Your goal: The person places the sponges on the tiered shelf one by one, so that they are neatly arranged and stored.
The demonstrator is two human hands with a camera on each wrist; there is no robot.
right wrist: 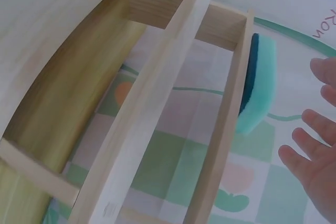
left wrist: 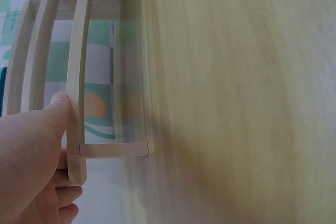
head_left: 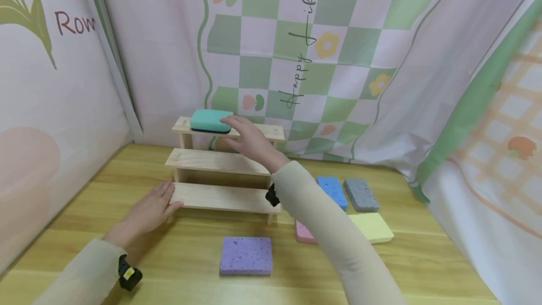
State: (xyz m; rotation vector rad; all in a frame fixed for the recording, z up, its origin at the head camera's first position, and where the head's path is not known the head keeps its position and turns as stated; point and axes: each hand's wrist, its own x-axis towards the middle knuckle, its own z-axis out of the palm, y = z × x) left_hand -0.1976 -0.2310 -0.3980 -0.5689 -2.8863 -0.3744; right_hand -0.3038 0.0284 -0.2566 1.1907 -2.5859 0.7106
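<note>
A three-tier wooden shelf rack [head_left: 220, 196] stands on the table. My left hand [head_left: 146, 208] grips the left end of its lowest board; in the left wrist view the thumb [left wrist: 59, 100] lies against the board's edge and the other fingers reach round its end. A teal sponge [head_left: 207, 120] with a dark underside lies on the top board, toward the left. My right hand [head_left: 254, 142] hovers beside that sponge with its fingers spread. The right wrist view shows a gap between the hand [right wrist: 317, 156] and the teal sponge [right wrist: 261, 80].
In front of the rack lies a purple sponge [head_left: 246, 255]. To the right are a blue sponge [head_left: 332, 192], a grey sponge [head_left: 361, 195], a yellow sponge [head_left: 374, 227] and a pink sponge [head_left: 304, 232], partly covered by my right sleeve. Patterned curtains [head_left: 262, 36] surround the wooden table [head_left: 186, 267].
</note>
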